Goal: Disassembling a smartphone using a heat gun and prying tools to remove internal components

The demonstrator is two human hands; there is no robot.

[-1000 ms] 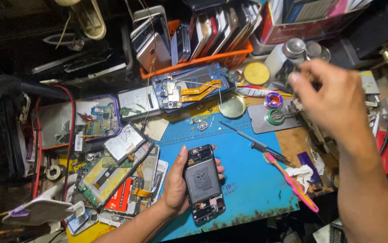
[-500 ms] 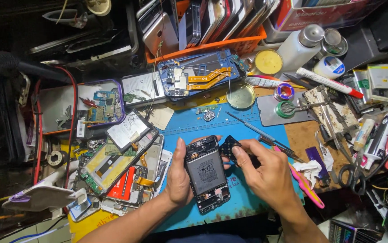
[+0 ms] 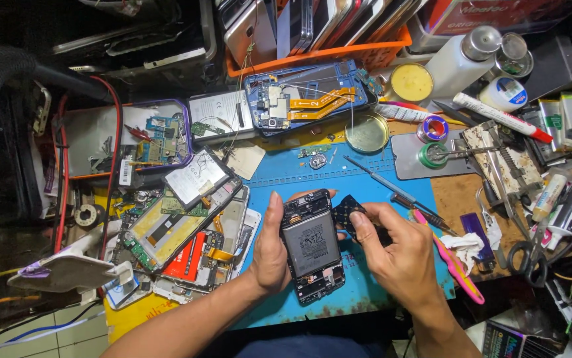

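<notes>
Head cam: left hand (image 3: 269,255) grips the opened black phone with its grey battery showing (image 3: 311,246), dead centre over the blue rubber work mat (image 3: 365,192). Right hand (image 3: 402,255) pinches a small black cover piece (image 3: 347,211) at the phone's 2 o'clock corner.

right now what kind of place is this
Most likely a phone repair bench. The left hand holds an opened phone over a blue work mat, with stripped phones alongside and an orange basket of handsets behind.
</notes>
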